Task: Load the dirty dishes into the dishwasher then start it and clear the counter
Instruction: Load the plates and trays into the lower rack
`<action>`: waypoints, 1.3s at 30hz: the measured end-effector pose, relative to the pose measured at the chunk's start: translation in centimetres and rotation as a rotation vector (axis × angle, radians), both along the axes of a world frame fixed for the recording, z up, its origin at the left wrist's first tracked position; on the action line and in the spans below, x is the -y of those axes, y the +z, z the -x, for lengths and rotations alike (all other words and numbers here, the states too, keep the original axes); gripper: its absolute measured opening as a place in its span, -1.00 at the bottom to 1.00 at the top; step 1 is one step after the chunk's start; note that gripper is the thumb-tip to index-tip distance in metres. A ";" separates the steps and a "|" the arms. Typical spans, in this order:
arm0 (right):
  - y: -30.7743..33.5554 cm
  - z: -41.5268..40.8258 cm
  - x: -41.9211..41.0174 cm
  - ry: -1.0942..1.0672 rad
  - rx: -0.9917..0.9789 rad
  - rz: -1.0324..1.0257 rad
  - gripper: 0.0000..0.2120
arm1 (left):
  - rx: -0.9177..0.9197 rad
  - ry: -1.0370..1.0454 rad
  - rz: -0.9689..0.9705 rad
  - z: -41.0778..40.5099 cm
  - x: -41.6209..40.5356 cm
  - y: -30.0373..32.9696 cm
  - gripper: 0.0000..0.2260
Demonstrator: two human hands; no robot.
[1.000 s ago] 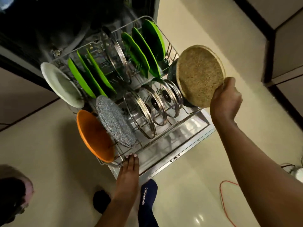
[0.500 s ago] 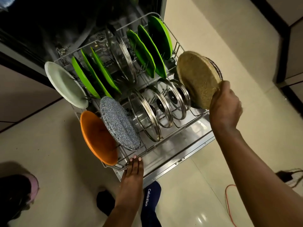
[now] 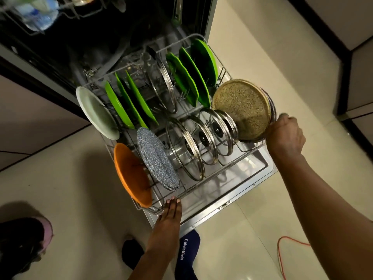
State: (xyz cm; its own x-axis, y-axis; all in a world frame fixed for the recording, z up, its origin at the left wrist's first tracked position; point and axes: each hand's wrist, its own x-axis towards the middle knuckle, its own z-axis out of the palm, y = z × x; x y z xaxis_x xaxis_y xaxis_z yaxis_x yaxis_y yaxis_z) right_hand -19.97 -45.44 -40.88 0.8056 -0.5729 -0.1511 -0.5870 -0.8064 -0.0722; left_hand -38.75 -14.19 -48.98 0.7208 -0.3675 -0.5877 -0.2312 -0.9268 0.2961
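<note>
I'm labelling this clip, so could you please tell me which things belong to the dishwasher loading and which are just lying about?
Job: tan pan, right hand, left hand, rack, lids, green plates.
Lying about: red cable, slipper.

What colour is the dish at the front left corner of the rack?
Orange, clearest in the head view.

Bare forearms without sleeves, pale-painted fingernails (image 3: 172, 199), and a navy sock (image 3: 186, 253) lettered "Calvin Klein" in white.
</note>
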 end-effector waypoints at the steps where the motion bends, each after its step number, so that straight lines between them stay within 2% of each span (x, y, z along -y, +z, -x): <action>1: 0.5 0.9 -0.1 -0.026 0.000 -0.018 -0.80 | -0.009 0.003 0.018 -0.3 -0.2 0.6 -0.24; 5: 2.6 6.2 -2.7 -0.062 -0.014 -0.064 -0.82 | -0.068 0.009 0.069 -1.5 -1.1 4.5 -0.36; 12: 8.3 15.1 -12.1 0.178 -0.169 -0.096 -0.73 | -0.005 0.048 0.153 -3.6 -5.7 14.3 -0.57; 15: 13.1 15.7 -16.4 0.332 -0.203 -0.137 -0.68 | 0.090 0.038 0.118 -4.6 -9.0 20.1 -0.69; 19: 17.9 14.4 -20.9 0.566 -0.120 -0.106 -0.59 | 0.291 0.077 0.103 -6.4 -13.1 26.9 -0.78; 21: 21.6 13.6 -23.7 0.657 -0.111 -0.090 -0.57 | 0.379 0.108 0.043 -6.4 -15.5 31.0 -0.74; 24: 25.4 12.6 -27.1 0.774 -0.062 -0.037 -0.51 | 0.394 0.242 0.034 -6.6 -18.2 35.4 -0.66; 26: 28.5 11.8 -30.3 0.895 -0.105 -0.020 -0.57 | 0.448 0.328 0.025 -6.5 -20.9 37.9 -0.64; 28: 30.1 10.9 -33.7 1.006 -0.006 0.009 -0.70 | 0.513 0.385 0.015 -6.2 -23.7 39.8 -0.65; 30: 31.2 10.2 -37.6 1.075 0.007 -0.011 -0.72 | 0.578 0.451 -0.003 -5.6 -27.2 41.4 -0.66; 32: 32.4 9.5 -41.5 1.128 0.106 -0.032 -0.75 | 0.646 0.529 -0.030 -4.9 -30.9 42.9 -0.67; 35: 34.3 9.2 -48.3 1.258 0.248 -0.081 -0.72 | 0.721 0.642 -0.072 -2.6 -37.7 45.4 -0.68; 39: 37.7 9.0 -56.2 1.343 0.311 -0.077 -0.64 | 0.764 0.796 -0.146 0.0 -45.5 47.9 -0.69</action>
